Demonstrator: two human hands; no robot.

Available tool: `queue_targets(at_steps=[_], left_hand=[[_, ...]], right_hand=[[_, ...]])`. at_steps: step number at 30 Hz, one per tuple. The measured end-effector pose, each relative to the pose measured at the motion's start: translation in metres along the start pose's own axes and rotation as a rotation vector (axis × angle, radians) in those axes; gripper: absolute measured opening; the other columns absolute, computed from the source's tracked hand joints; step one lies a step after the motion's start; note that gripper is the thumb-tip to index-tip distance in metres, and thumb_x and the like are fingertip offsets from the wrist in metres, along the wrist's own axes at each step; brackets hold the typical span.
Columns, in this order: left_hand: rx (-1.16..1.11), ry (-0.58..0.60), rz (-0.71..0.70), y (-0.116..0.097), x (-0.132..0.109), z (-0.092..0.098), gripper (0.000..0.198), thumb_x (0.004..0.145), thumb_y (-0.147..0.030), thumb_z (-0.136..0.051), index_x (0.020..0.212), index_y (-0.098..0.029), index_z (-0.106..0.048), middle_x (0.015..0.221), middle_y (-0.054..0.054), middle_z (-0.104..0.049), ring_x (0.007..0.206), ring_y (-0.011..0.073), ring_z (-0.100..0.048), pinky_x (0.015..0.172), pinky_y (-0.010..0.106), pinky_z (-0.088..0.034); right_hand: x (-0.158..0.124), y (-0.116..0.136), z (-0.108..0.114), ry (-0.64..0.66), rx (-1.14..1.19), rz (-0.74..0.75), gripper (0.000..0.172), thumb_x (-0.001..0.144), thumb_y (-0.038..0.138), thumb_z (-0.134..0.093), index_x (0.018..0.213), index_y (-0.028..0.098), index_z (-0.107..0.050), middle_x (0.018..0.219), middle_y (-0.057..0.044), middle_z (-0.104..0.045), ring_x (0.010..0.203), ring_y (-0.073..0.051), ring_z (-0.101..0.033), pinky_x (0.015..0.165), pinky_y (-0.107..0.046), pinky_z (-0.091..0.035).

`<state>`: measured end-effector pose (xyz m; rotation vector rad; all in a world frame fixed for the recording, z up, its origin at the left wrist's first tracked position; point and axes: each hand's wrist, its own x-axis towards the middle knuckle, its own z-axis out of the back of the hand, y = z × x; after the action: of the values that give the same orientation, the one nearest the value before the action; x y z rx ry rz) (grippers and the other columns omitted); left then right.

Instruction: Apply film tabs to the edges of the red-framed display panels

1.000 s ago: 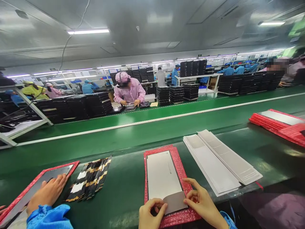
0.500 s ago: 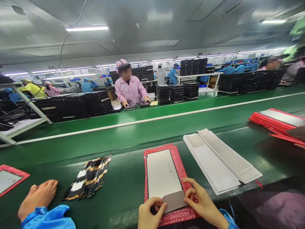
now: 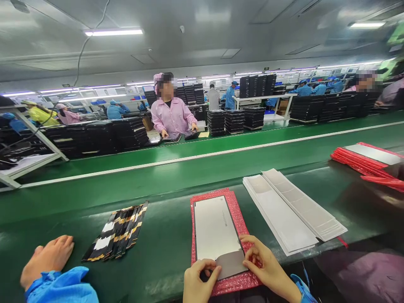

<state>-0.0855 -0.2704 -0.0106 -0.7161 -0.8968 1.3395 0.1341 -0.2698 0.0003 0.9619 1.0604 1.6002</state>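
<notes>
In front of me a flat white-faced panel with a dark edge (image 3: 214,227) lies on red bubble-wrap bags (image 3: 239,216). A grey rectangular film piece (image 3: 232,266) covers the panel's near end, slightly bowed. My left hand (image 3: 200,280) pinches the film's left edge between thumb and index finger. At its right edge, my right hand (image 3: 265,263) is closed with thumb and fingers on the film's side. To the right lie two stacks of long strips, one white (image 3: 280,219) and one greyish (image 3: 304,206).
Another person's hand (image 3: 49,259) in a blue sleeve rests at the left, beside a bundle of black and gold flex strips (image 3: 118,233). More red bags (image 3: 360,162) lie far right. Across the green bench (image 3: 164,172), a person in pink (image 3: 173,115) handles dark flat units near black stacks (image 3: 235,122).
Both my hands stay at the film, which has shifted only slightly. The person opposite has turned their head. The co-worker's hand on the left has moved slightly left.
</notes>
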Motion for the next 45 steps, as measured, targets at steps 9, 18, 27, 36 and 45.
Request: queue_targets(at_steps=[9, 18, 27, 36, 45], left_hand=[[0.011, 0.020, -0.020, 0.002, -0.001, 0.001, 0.029, 0.070, -0.050, -0.061, 0.069, -0.021, -0.064, 0.062, -0.002, -0.064, 0.055, 0.0132, -0.055, 0.058, 0.022, -0.043], [0.012, -0.017, -0.032, -0.003, -0.001, 0.000, 0.033, 0.069, -0.054, -0.059, 0.067, -0.021, -0.065, 0.060, -0.002, -0.063, 0.054, 0.0135, -0.055, 0.057, 0.023, -0.043], [0.029, 0.010, -0.029, -0.001, -0.001, 0.001, 0.034, 0.070, -0.055, -0.058, 0.068, -0.022, -0.064, 0.062, -0.001, -0.064, 0.055, 0.0138, -0.056, 0.058, 0.023, -0.043], [0.047, 0.024, -0.027, -0.005, -0.001, 0.002, 0.033, 0.072, -0.052, -0.056, 0.068, -0.020, -0.064, 0.063, 0.000, -0.064, 0.056, 0.0143, -0.055, 0.058, 0.023, -0.043], [0.021, 0.096, 0.023, -0.015, 0.003, 0.007, 0.022, 0.074, -0.040, -0.059, 0.069, -0.019, -0.065, 0.065, -0.001, -0.065, 0.056, 0.0136, -0.056, 0.057, 0.022, -0.044]], right_hand=[[-0.003, -0.011, -0.003, 0.008, -0.072, 0.083, 0.031, 0.082, 0.014, -0.043, 0.110, 0.027, -0.038, 0.120, -0.004, -0.040, 0.071, -0.007, -0.051, 0.062, -0.021, -0.043], [-0.004, -0.011, -0.005, 0.027, -0.130, 0.114, 0.027, 0.085, 0.015, -0.041, 0.109, 0.026, -0.038, 0.119, -0.006, -0.040, 0.070, -0.007, -0.050, 0.062, -0.021, -0.043], [-0.005, -0.009, -0.003, 0.030, -0.170, 0.129, 0.026, 0.086, 0.017, -0.039, 0.110, 0.027, -0.037, 0.118, -0.005, -0.040, 0.072, -0.008, -0.050, 0.066, -0.023, -0.044], [-0.005, -0.009, -0.002, 0.031, -0.154, 0.128, 0.023, 0.086, 0.019, -0.039, 0.109, 0.025, -0.039, 0.119, -0.006, -0.041, 0.072, -0.008, -0.051, 0.065, -0.022, -0.044], [-0.004, -0.008, -0.002, 0.032, -0.159, 0.130, 0.022, 0.087, 0.022, -0.039, 0.108, 0.024, -0.040, 0.118, -0.007, -0.043, 0.070, -0.009, -0.052, 0.063, -0.023, -0.045]])
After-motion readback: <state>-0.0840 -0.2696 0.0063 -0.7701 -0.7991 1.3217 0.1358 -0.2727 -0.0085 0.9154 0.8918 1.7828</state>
